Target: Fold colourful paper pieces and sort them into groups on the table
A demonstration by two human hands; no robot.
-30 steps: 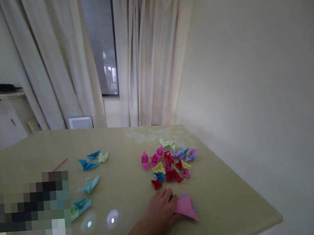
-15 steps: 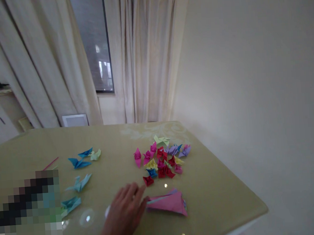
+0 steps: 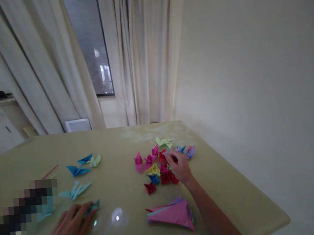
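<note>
My left hand [image 3: 71, 222] rests low on the left of the table, its fingers closed over a teal paper crane [image 3: 95, 206] whose tip sticks out past the fingertips. My right hand [image 3: 179, 164] reaches into a group of small folded cranes, thumb and forefinger pinched at a red crane [image 3: 162, 155]; what they grip, if anything, is hidden. Around it lie magenta [image 3: 138, 163], yellow [image 3: 153, 170], blue [image 3: 154, 179] and dark red [image 3: 150, 188] cranes. Nearer me is a stack of pink folded paper [image 3: 170, 216].
On the left lie blue cranes [image 3: 78, 170], a pale green crane [image 3: 95, 161], a light blue crane [image 3: 75, 191] and a thin pink stick [image 3: 50, 171]. A pixelated patch covers something dark. The table [image 3: 115, 142] meets a wall [image 3: 246, 89] on the right; curtains [image 3: 147, 61] hang behind.
My left hand has moved left, away from the pink paper, onto the teal crane, which now sits further right. My right hand has come into view over the coloured cranes.
</note>
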